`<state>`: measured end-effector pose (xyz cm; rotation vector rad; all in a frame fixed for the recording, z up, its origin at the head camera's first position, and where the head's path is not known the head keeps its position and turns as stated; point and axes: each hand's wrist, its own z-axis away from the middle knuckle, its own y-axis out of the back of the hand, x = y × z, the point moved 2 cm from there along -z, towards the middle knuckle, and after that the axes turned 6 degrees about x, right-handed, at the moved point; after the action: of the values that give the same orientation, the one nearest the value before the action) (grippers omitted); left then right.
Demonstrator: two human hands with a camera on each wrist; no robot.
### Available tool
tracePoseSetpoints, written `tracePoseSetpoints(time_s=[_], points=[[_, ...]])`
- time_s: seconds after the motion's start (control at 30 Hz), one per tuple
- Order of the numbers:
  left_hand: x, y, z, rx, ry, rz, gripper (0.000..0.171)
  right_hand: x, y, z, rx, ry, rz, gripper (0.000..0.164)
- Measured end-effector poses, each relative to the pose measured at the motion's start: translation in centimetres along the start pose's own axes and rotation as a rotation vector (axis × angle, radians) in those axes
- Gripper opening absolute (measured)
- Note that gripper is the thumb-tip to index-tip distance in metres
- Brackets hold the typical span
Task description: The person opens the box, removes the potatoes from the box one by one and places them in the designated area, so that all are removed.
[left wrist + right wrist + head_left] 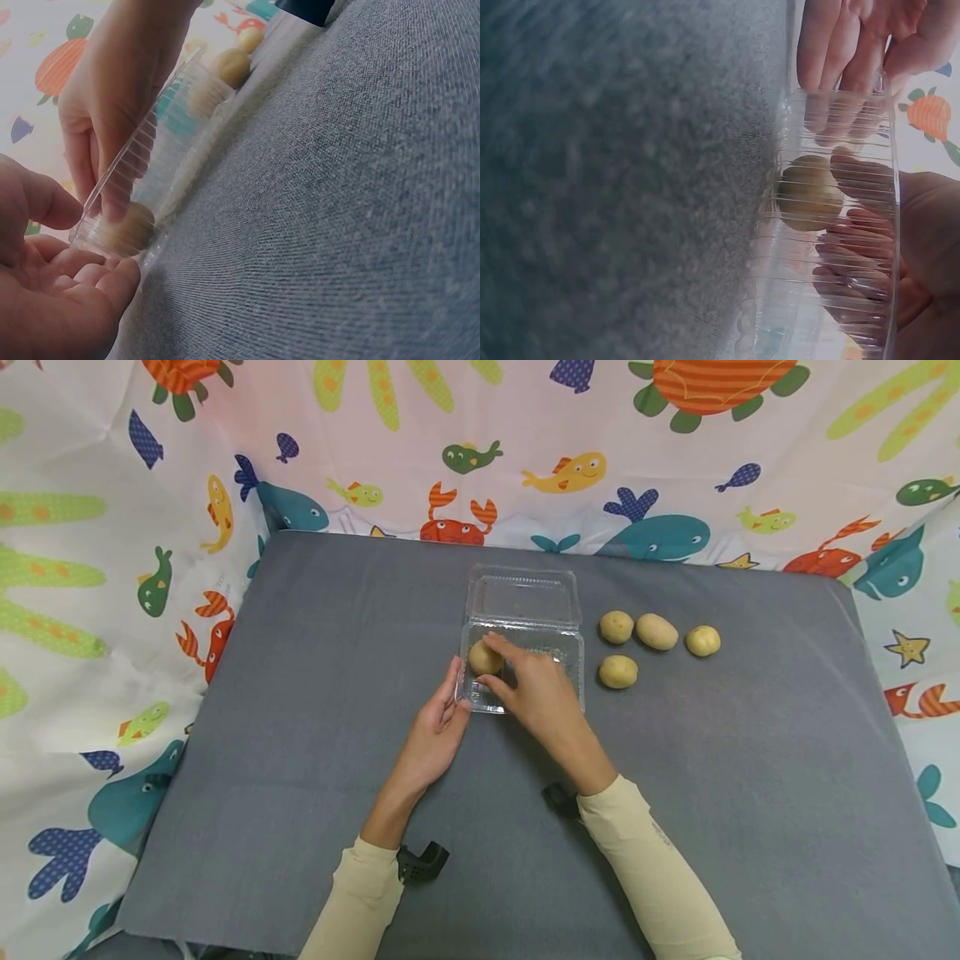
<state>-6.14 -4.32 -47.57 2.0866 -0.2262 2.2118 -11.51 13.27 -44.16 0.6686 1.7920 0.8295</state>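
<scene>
A clear plastic clamshell container (525, 704) lies with its lid folded back, away from the person. Inside its left end sits a potato (486, 658). My right hand (542, 693) reaches into the container, with thumb and fingers around that potato; in the left wrist view a fingertip touches the potato (129, 229). My left hand (435, 735) holds the container's left side near the front corner, its thumb by the rim. Through the ribbed wall in the right wrist view, the potato (810, 193) shows beside the right thumb.
To the right of the container lie several loose potatoes (618, 672) on the grey cloth-covered table (315, 693). A curtain (510, 485) printed with sea animals hangs along the back and both sides.
</scene>
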Motion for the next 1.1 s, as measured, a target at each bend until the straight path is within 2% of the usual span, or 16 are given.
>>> tracePoseSetpoints(time_s=[0.73, 1.1], points=[[-0.03, -0.04, 0.11, 0.004, -0.007, 0.015, 0.065, 0.19, -0.67, -0.46, -0.011, 0.008, 0.065, 0.063], [-0.18, -0.09, 0.04, 0.002, -0.018, 0.020, 0.064, 0.29, -0.78, -0.57, -0.013, 0.001, 0.009, 0.056]])
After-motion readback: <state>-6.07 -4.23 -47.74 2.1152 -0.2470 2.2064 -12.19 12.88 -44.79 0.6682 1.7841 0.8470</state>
